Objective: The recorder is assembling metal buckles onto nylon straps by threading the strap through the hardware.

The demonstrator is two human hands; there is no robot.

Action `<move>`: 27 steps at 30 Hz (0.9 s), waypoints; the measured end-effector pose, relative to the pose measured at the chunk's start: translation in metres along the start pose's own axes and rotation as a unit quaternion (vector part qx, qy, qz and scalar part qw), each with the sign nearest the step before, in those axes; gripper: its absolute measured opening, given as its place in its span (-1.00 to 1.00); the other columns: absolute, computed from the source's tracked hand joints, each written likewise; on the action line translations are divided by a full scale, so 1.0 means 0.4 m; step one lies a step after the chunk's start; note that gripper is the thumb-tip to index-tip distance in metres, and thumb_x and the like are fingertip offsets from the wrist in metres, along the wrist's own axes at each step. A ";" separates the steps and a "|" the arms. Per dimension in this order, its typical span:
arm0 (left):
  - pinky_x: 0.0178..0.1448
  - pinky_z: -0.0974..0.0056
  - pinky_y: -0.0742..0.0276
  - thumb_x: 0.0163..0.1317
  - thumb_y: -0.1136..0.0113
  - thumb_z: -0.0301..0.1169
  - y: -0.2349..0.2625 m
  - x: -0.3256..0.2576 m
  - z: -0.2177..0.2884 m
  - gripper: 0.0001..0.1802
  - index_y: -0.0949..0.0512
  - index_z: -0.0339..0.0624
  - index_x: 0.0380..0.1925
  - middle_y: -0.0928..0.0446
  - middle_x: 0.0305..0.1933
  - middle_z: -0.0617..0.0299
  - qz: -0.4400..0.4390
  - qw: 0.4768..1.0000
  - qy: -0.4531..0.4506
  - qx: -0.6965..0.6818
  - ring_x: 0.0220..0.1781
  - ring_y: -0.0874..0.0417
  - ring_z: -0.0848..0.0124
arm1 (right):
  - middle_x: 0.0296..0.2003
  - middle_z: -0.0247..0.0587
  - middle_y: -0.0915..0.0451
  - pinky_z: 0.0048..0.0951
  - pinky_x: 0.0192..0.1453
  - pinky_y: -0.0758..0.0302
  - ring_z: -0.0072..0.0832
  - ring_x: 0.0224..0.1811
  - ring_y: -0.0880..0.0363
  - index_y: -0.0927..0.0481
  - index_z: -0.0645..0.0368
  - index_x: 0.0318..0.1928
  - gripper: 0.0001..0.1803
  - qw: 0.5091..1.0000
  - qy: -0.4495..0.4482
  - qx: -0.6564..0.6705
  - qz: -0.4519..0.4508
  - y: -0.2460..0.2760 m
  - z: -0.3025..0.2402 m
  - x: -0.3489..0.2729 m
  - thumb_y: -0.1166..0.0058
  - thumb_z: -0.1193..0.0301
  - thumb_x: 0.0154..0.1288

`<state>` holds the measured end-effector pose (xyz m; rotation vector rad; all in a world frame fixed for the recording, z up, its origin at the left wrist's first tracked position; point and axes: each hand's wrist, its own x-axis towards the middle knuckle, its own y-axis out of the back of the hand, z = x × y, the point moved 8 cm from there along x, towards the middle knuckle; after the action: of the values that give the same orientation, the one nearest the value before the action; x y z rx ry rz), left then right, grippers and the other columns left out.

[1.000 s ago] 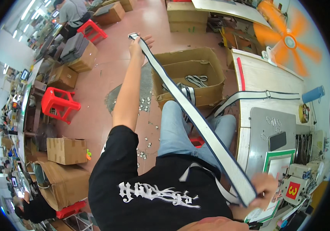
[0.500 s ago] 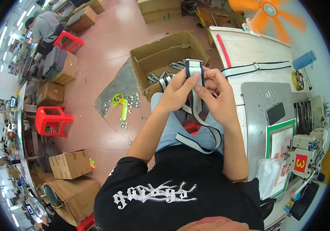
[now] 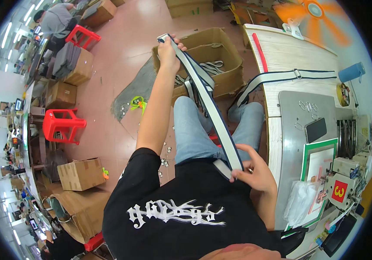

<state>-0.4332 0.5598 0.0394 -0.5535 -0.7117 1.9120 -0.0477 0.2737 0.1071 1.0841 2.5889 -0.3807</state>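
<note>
We see the left hand (image 3: 168, 52), stretched well away from the body, closed around the buckle end of a white strap (image 3: 214, 110) with navy edges, the metal buckle (image 3: 163, 38) poking out past its grip; the right hand (image 3: 259, 171), near the lap, appears to pinch the same strap loosely between thumb and fingers. Just 0.5 seconds earlier, we had the 2 hands side by side at the buckle; now they stand well apart, the strap drawn nearly straight on a slant between them, which leaves this length spread out and controlled from both ends. Below the left forearm's reach, we find an open cardboard box (image 3: 234, 71) with more straps (image 3: 213, 67) inside. To the right, a 2nd strap (image 3: 277, 77) crosses a pale worktable (image 3: 277, 43), beside a grey metal plate (image 3: 292, 112) bearing wire rings (image 3: 308, 106) and a dark phone (image 3: 316, 130). Farther out, we note an orange fan (image 3: 316, 11), its blades blurred, and a red stool (image 3: 64, 123).
</note>
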 end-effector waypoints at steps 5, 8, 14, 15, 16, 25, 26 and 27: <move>-0.28 0.07 -0.63 0.79 0.13 -0.24 0.185 0.090 0.011 -0.72 -0.44 -0.22 0.09 -0.54 -0.29 0.15 0.118 0.986 -0.030 0.117 -0.40 -0.55 0.30 | -0.24 -0.10 -0.88 -0.59 -0.27 -0.57 -0.45 -0.20 -0.90 -0.57 0.35 0.39 -0.44 0.991 0.064 0.018 -0.114 0.008 -0.038 -0.128 -0.36 0.52 0.43; -0.24 0.07 -0.70 0.77 0.08 -0.21 0.148 0.046 -0.056 -0.70 -0.48 -0.22 0.08 -0.59 -0.30 0.14 0.057 0.983 -0.005 0.172 -0.38 -0.64 0.25 | -0.01 0.32 -0.84 -0.31 0.11 -0.76 -0.10 -0.05 -0.93 -0.69 0.56 0.15 -0.51 0.955 0.239 0.101 -0.141 0.028 -0.126 -0.129 -0.22 0.42 0.31; -0.13 0.19 -0.77 0.76 0.02 -0.17 -0.060 -0.230 -0.101 -0.63 -0.54 -0.27 0.16 -0.67 -0.24 0.13 -0.185 0.954 0.086 0.220 -0.25 -0.79 0.28 | -0.18 -0.03 -0.83 -0.48 -0.07 -0.63 -0.41 -0.16 -0.85 -0.75 0.32 0.20 -0.64 0.981 0.184 -0.034 0.045 -0.002 -0.217 0.057 -0.19 0.60 0.44; -0.13 0.23 -0.74 0.74 0.00 -0.16 -0.110 -0.290 -0.107 -0.62 -0.55 -0.24 0.19 -0.68 -0.23 0.16 -0.228 0.939 0.093 0.242 -0.24 -0.79 0.33 | -0.31 -0.16 -0.78 -0.50 -0.20 -0.57 -0.50 -0.28 -0.79 -0.80 0.23 0.18 -0.69 0.978 0.167 -0.089 0.083 0.012 -0.209 0.105 -0.24 0.57 0.49; -0.13 0.25 -0.71 0.74 0.00 -0.15 -0.144 -0.348 -0.111 -0.62 -0.55 -0.24 0.19 -0.69 -0.18 0.14 -0.254 0.929 0.107 0.248 -0.20 -0.78 0.35 | -0.37 -0.23 -0.66 -0.47 -0.26 -0.50 -0.52 -0.35 -0.68 -0.83 0.16 0.14 -0.73 0.956 0.206 -0.171 0.118 0.028 -0.232 0.138 -0.27 0.54 0.50; 0.35 0.28 -0.54 0.72 -0.11 -0.24 -0.207 -0.613 -0.162 -0.66 -0.62 -0.27 0.22 -0.68 0.11 0.28 -0.237 0.951 0.128 0.153 0.19 -0.62 0.53 | -0.50 -0.38 -0.63 -0.55 -0.28 -0.46 -0.75 -0.41 -0.53 -0.68 0.30 -0.17 -0.84 0.943 0.197 -0.125 0.237 0.137 -0.233 0.242 -0.31 0.45 0.56; 0.31 0.30 -0.57 0.69 -0.17 -0.27 -0.204 -0.608 -0.167 -0.68 -0.62 -0.27 0.20 -0.69 0.07 0.30 -0.242 0.944 0.096 0.201 0.15 -0.63 0.56 | -0.48 -0.38 -0.63 -0.54 -0.27 -0.46 -0.73 -0.39 -0.54 -0.67 0.29 -0.12 -0.87 0.944 0.203 -0.123 0.230 0.145 -0.221 0.250 -0.31 0.46 0.55; 0.26 0.31 -0.59 0.66 -0.24 -0.29 -0.208 -0.607 -0.160 -0.70 -0.63 -0.27 0.19 -0.70 0.03 0.32 -0.244 0.935 0.063 0.251 0.12 -0.64 0.58 | -0.47 -0.38 -0.62 -0.54 -0.26 -0.46 -0.72 -0.37 -0.54 -0.65 0.27 -0.06 -0.86 0.945 0.209 -0.118 0.222 0.149 -0.215 0.254 -0.31 0.47 0.53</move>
<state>-0.2383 0.3834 0.0675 -0.1491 -0.2238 1.4892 -0.0878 0.4101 0.1402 1.7476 2.5184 0.2910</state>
